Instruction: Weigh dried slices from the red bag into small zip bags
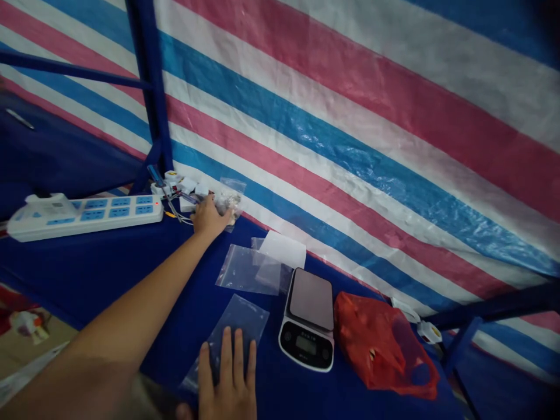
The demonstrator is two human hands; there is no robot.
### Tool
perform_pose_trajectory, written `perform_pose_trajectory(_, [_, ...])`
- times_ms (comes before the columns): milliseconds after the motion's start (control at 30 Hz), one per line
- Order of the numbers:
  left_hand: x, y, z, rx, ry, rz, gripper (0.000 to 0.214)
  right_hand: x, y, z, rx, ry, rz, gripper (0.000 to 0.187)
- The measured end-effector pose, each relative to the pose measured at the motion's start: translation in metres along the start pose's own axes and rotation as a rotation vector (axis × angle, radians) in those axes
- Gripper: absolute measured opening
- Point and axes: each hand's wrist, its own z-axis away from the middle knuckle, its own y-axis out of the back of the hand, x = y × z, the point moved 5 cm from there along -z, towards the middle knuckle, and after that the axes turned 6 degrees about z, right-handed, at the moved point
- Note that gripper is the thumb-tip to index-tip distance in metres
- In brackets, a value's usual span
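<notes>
My left hand [209, 218] reaches to the back of the blue table, its fingers curled at a clear plastic bag of small pale pieces [231, 201]. The thumb lies against the bag's front; part of the fingers is hidden. At the front edge, my right hand [228, 376] lies flat with fingers spread on an empty-looking clear zip bag [242, 318]. More clear zip bags [249, 269] overlap a white sheet [284, 248] behind it. To the right stands a kitchen scale [308, 318] with nothing on its plate.
A white power strip [118, 213] lies at the left. White plugs [172, 182], cables and a blue-handled tool [155, 175] crowd beside my left hand. A red plastic bag [385, 344] sits right of the scale. Striped sheeting [328, 157] walls the back, with a blue post [151, 76].
</notes>
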Motion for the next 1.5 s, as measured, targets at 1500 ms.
perform_pose_trajectory(1500, [0.145, 0.056, 0.045, -0.234, -0.704, 0.311, 0.004, 0.063, -0.005, -0.067, 0.252, -0.860, -1.566, 0.054])
